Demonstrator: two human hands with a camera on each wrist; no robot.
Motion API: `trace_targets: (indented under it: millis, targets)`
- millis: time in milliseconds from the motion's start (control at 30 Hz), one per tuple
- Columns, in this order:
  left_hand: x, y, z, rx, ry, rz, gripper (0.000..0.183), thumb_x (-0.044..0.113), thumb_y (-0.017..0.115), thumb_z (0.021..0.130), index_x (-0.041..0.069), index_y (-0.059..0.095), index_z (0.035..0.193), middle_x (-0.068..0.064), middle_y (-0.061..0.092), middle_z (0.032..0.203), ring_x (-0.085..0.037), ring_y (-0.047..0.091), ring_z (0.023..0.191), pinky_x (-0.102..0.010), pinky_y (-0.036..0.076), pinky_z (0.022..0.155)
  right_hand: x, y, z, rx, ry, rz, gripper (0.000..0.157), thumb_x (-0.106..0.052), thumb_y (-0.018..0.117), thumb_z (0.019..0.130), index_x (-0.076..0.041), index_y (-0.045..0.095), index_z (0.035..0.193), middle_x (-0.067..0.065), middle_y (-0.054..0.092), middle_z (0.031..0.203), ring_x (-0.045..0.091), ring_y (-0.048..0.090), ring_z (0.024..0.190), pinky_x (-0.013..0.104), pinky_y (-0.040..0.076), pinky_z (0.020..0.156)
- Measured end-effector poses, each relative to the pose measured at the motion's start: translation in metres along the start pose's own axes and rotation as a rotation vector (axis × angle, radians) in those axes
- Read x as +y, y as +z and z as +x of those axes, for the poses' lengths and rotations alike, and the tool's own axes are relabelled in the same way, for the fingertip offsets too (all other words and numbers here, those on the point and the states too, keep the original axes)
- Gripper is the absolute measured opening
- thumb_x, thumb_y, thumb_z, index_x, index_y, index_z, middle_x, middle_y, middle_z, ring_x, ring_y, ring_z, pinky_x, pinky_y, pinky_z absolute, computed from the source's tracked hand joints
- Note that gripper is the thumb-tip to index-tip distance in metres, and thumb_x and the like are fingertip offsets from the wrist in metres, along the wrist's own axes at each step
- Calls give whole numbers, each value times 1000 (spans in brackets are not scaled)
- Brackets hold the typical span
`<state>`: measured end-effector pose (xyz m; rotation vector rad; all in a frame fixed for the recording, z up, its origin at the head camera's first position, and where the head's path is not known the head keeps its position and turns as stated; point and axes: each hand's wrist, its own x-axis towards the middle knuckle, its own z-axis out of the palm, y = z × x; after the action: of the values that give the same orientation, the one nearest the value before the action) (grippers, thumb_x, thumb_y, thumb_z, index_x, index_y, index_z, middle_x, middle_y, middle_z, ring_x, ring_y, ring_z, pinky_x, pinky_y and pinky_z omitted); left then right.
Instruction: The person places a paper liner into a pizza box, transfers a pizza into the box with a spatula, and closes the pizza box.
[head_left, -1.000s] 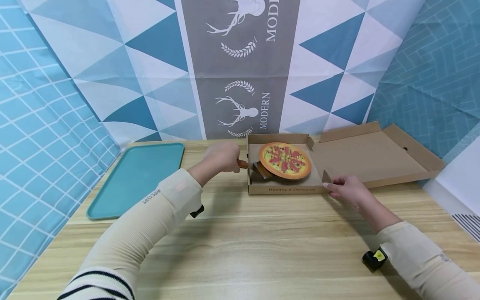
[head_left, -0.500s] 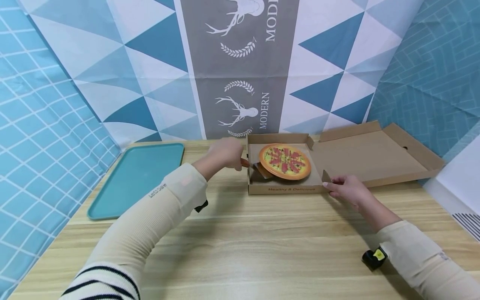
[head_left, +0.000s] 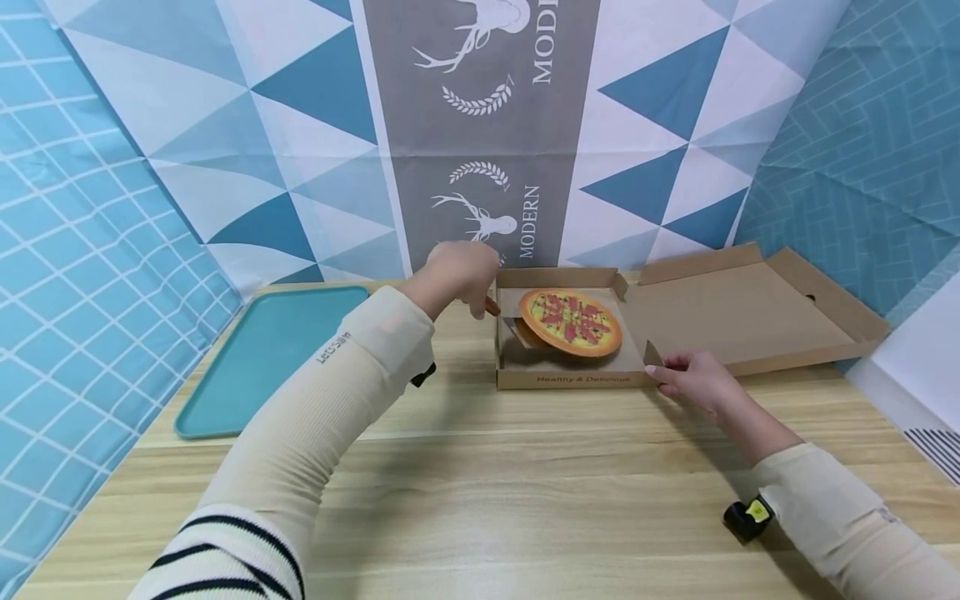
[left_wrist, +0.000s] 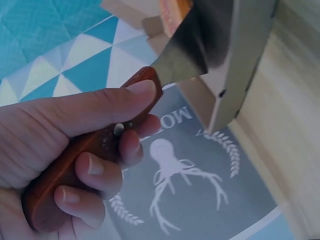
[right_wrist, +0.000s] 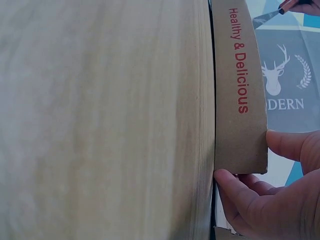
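Left hand (head_left: 465,271): from my station I have it holding the server by its wooden handle (left_wrist: 42,202), fingers curled round, thumb laid along the top. The grip is firm round the handle, with no gap in it. The metal blade (head_left: 525,333) reaches over the box's left wall and down inside, its far end under the pizza's left edge. I cannot tell how much weight the blade bears.

Pizza (head_left: 572,323): inside the box (head_left: 517,381), face up, whole in outline, red strips over yellow.

Right hand (head_left: 697,381): I read a pinch at the box's front right corner. On my right wrist feed the thumb touches the top edge of the front wall and a fingertip meets its lower corner, beside the red lettering "Healthy & Delicious".

Lid (head_left: 738,312): folded open to the right. Tray (head_left: 270,362): teal, flat on the wooden table (head_left: 510,500), left of the box and well apart from it.
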<state>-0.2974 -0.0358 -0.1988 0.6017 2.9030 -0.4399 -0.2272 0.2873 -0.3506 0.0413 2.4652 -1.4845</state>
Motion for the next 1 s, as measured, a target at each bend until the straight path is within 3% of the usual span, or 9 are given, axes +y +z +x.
trace_targets:
  millis: [400, 600, 1000]
  targets:
    - [-2, -32, -11, -100, 16, 104, 39, 30, 86, 74, 16, 64, 103, 2, 60, 102, -19, 56, 94, -48, 49, 85, 1, 0, -2, -1, -9, -9, 73, -26, 53, 102, 24, 17, 141, 43, 26, 143, 46, 47, 125, 56, 31, 107]
    - [-6, -41, -18, -129, 11, 132, 33, 27, 84, 74, 15, 65, 99, 0, 64, 95, -16, 61, 83, -45, 50, 77, -1, -1, -2, -5, 8, -8, 76, -28, 54, 101, 22, 16, 143, 42, 24, 144, 46, 45, 127, 56, 29, 108]
    - [-11, -48, -32, -184, -6, 162, 22, 19, 81, 72, 15, 67, 89, 2, 68, 81, -10, 61, 69, -37, 48, 68, 1, 0, -1, 3, -10, 18, 70, -20, 54, 101, 25, 18, 140, 44, 26, 141, 45, 47, 126, 43, 41, 102]
